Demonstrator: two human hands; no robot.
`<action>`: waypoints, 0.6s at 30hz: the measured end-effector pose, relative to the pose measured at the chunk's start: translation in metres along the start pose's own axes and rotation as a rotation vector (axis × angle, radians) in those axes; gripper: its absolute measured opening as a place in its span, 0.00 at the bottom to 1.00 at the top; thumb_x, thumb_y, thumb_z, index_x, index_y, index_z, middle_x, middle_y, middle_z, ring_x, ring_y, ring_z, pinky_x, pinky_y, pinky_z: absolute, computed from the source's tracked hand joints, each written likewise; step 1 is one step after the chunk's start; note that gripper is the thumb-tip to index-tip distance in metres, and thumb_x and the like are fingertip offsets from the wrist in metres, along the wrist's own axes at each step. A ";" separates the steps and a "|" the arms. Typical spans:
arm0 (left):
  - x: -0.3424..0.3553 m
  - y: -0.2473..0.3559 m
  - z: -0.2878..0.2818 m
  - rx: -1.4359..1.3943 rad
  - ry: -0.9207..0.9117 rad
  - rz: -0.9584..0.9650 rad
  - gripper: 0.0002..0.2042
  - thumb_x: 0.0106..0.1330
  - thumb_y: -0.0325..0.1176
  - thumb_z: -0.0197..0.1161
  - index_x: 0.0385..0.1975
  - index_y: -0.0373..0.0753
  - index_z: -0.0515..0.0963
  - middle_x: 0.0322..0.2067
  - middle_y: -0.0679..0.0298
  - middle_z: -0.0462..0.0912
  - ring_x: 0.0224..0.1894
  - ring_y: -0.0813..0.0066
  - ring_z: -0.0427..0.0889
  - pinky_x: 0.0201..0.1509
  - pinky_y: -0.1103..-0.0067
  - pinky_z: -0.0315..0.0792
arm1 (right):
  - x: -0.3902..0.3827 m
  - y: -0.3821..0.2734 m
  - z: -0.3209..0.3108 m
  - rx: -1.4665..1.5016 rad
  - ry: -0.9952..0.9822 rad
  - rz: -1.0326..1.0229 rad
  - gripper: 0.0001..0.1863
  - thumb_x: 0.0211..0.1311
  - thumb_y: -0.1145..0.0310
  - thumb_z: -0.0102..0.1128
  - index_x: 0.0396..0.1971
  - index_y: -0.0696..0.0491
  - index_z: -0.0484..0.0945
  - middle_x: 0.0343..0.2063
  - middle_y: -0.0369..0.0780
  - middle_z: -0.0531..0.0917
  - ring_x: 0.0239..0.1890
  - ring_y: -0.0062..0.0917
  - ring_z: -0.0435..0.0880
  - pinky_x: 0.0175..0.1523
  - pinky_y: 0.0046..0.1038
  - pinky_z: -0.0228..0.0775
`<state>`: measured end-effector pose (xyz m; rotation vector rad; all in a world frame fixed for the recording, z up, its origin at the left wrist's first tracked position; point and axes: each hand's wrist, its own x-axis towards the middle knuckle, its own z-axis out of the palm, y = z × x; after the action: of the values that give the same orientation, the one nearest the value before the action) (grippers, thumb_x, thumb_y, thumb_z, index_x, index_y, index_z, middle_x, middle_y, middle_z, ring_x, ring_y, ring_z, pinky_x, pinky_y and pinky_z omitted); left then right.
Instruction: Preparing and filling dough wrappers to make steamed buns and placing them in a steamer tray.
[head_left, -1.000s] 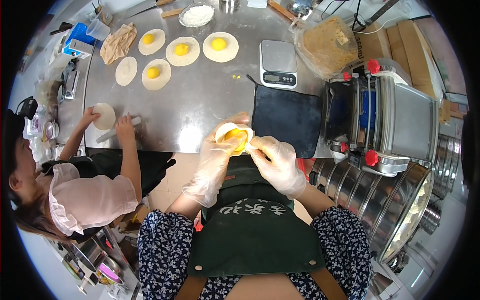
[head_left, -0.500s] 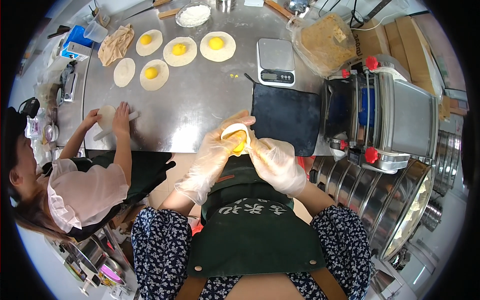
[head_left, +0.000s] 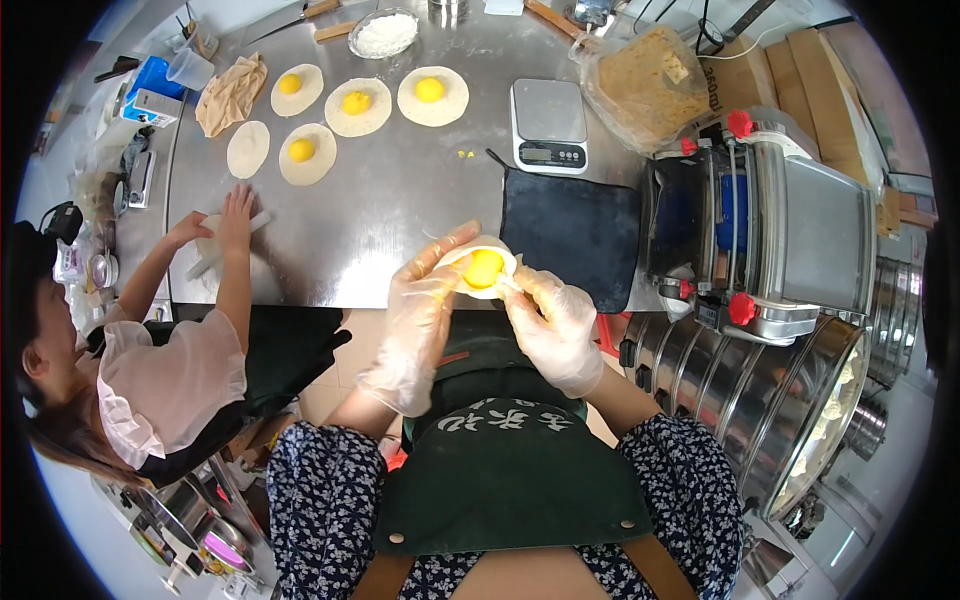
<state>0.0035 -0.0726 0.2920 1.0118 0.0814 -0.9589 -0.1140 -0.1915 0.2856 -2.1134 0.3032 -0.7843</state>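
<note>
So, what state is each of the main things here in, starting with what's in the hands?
Held dough round: cupped, open
Yellow filling: exposed inside it
Left grip: gloved, holding the dough
Right grip: gloved, pinching its edge
Four other rounds: flat, each topped with yellow filling
Fifth round: flat, untopped
Dark cloth: spread out
Beige cloth: crumpled
Scale: upright, readout too small to tell

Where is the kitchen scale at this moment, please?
In the head view, the kitchen scale stands right of centre on the metal table, just beyond the dark cloth and left of the plastic bag.
</note>
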 end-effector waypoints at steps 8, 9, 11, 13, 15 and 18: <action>-0.010 -0.026 0.021 -0.117 0.040 0.149 0.26 0.67 0.29 0.65 0.64 0.33 0.67 0.50 0.59 0.79 0.52 0.72 0.80 0.59 0.76 0.75 | -0.006 0.003 0.010 0.033 0.012 -0.005 0.18 0.52 0.84 0.68 0.44 0.58 0.77 0.23 0.43 0.82 0.19 0.30 0.83 0.24 0.27 0.72; -0.009 -0.027 0.018 -0.124 0.076 0.082 0.26 0.65 0.18 0.59 0.65 0.33 0.68 0.50 0.61 0.80 0.51 0.75 0.80 0.59 0.78 0.73 | -0.006 0.001 0.010 0.034 0.011 -0.007 0.18 0.52 0.84 0.68 0.44 0.58 0.77 0.23 0.43 0.82 0.19 0.30 0.83 0.24 0.27 0.72; -0.010 -0.023 0.020 -0.041 0.108 0.102 0.25 0.65 0.16 0.59 0.64 0.34 0.70 0.52 0.61 0.79 0.52 0.75 0.79 0.59 0.78 0.73 | -0.005 -0.006 0.009 0.084 -0.058 0.235 0.23 0.54 0.82 0.68 0.51 0.58 0.74 0.24 0.44 0.83 0.22 0.33 0.85 0.27 0.29 0.75; -0.010 -0.024 0.017 0.059 0.125 0.102 0.24 0.65 0.15 0.58 0.62 0.35 0.72 0.56 0.62 0.77 0.55 0.76 0.77 0.62 0.78 0.72 | -0.001 -0.006 0.006 0.026 -0.120 0.220 0.24 0.54 0.82 0.68 0.53 0.58 0.73 0.25 0.44 0.83 0.23 0.34 0.86 0.28 0.31 0.76; -0.008 -0.028 0.012 0.092 0.089 0.132 0.24 0.65 0.16 0.58 0.62 0.35 0.72 0.58 0.62 0.75 0.57 0.75 0.76 0.63 0.78 0.71 | 0.000 -0.003 0.003 -0.033 -0.179 0.206 0.26 0.55 0.81 0.68 0.55 0.58 0.72 0.26 0.45 0.84 0.25 0.36 0.86 0.29 0.32 0.78; -0.009 -0.022 0.010 0.123 0.036 0.140 0.22 0.66 0.16 0.58 0.60 0.34 0.74 0.62 0.59 0.71 0.60 0.72 0.75 0.65 0.78 0.70 | 0.000 0.001 0.002 -0.045 -0.137 0.001 0.24 0.55 0.81 0.68 0.52 0.58 0.73 0.27 0.44 0.83 0.25 0.36 0.85 0.29 0.32 0.77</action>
<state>-0.0213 -0.0781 0.2875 1.1334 -0.0190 -0.8254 -0.1127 -0.1912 0.2841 -2.1970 0.2500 -0.6337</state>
